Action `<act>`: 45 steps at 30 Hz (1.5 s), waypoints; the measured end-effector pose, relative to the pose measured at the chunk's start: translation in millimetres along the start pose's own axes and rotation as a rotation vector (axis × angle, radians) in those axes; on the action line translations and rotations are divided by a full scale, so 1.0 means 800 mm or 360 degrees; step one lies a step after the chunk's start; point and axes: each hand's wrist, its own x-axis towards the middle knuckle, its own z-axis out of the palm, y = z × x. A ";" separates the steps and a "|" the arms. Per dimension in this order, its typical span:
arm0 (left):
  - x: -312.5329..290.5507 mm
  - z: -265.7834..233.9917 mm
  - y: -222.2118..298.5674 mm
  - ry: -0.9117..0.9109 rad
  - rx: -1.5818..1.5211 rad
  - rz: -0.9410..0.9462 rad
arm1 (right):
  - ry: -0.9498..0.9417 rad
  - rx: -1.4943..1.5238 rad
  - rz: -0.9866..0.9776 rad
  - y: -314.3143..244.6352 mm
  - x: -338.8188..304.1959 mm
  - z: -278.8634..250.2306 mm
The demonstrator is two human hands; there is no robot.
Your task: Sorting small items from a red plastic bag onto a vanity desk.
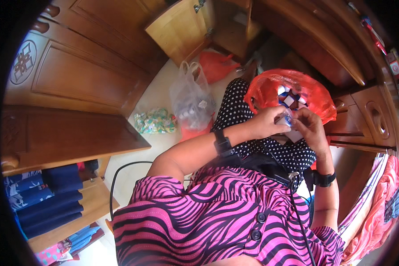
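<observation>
Over my lap, my left hand is closed on a small white-and-blue packet. The fingers of my right hand pinch at its other side, so both hands meet on it. A pale flat piece, perhaps part of the packet or a box, shows just below the fingers. Just beyond my hands, a red plastic bag gapes wide. Several small white and dark-blue packages lie inside it; their exact kind is too small to tell.
On the floor to the left stand a clear plastic bag with items inside, another red bag and a green-yellow patterned bundle. A wooden cabinet door hangs open ahead. Folded dark-blue clothes fill a shelf at left; garments lie at right.
</observation>
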 end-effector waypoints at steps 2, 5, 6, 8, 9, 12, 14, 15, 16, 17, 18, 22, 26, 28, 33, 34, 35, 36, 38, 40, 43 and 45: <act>-0.001 -0.007 -0.013 0.0069 0.0026 0.0085 | -0.0020 0.0025 0.0005 -0.001 0.005 0.001; 0.009 -0.009 -0.007 0.0139 -0.0072 0.0111 | 0.0053 -0.0109 -0.0003 0.015 0.003 -0.014; 0.007 -0.017 -0.005 0.0202 -0.0157 0.0112 | 0.0068 -0.0116 -0.0048 0.014 0.005 -0.011; 0.025 -0.045 0.015 0.0322 -0.0163 0.0235 | 0.0053 -0.0005 -0.0080 0.035 0.008 -0.014; 0.037 -0.057 0.032 0.0396 -0.0090 0.0346 | 0.0025 0.0043 -0.0102 0.041 0.005 -0.016; 0.104 -0.085 0.113 0.0610 0.0375 0.0839 | 0.0103 0.0045 -0.0053 0.053 -0.008 -0.024; 0.159 -0.099 0.171 0.0776 0.0575 0.1143 | 0.0140 -0.0056 -0.0059 0.033 -0.013 -0.025; 0.190 -0.107 0.193 0.0737 0.0670 0.1261 | 0.0161 -0.0142 -0.0032 0.027 -0.016 -0.023; 0.215 -0.114 0.210 0.0732 0.0802 0.1226 | 0.0161 -0.0056 -0.0099 0.025 -0.017 -0.022; 0.240 -0.116 0.220 0.0720 0.0860 0.1051 | 0.0175 -0.0046 -0.0084 0.022 -0.019 -0.021; 0.265 -0.113 0.221 0.0640 0.0645 0.0801 | 0.0192 -0.0043 -0.0092 0.017 -0.022 -0.021; 0.313 -0.101 0.195 0.0537 0.0376 0.0208 | 0.0211 -0.0116 -0.0002 0.015 -0.033 -0.028; 0.360 -0.111 0.151 0.0786 0.0844 0.0241 | 0.0300 -0.0230 -0.0006 0.027 -0.037 -0.043; 0.373 -0.129 0.134 0.0850 0.1335 0.0279 | 0.0321 -0.0236 -0.0051 0.025 -0.032 -0.045; 0.361 -0.146 0.128 0.1402 0.1431 0.0679 | 0.0486 -0.0319 -0.0059 0.020 -0.019 -0.047; 0.354 -0.144 0.125 0.1395 0.1401 0.0765 | 0.0543 -0.0389 -0.0077 0.015 -0.017 -0.046; 0.344 -0.140 0.120 0.1381 0.1403 0.0748 | 0.0596 -0.0462 -0.0100 0.013 -0.012 -0.045; 0.329 -0.130 0.120 0.1404 0.1373 0.0961 | 0.0602 -0.0455 -0.0083 0.018 -0.009 -0.046; 0.305 -0.107 0.115 0.1617 0.1381 0.1678 | 0.0750 -0.0678 -0.0394 0.038 0.006 -0.052; 0.241 -0.065 0.099 0.1022 0.1021 0.1096 | 0.0724 -0.0954 -0.0283 0.063 0.022 -0.062; 0.161 -0.048 0.011 0.0266 0.1051 0.0524 | 0.0594 -0.1365 -0.0091 0.088 0.048 -0.065; 0.114 -0.035 -0.034 0.0116 0.1148 0.0320 | 0.0522 -0.1506 0.0017 0.091 0.051 -0.064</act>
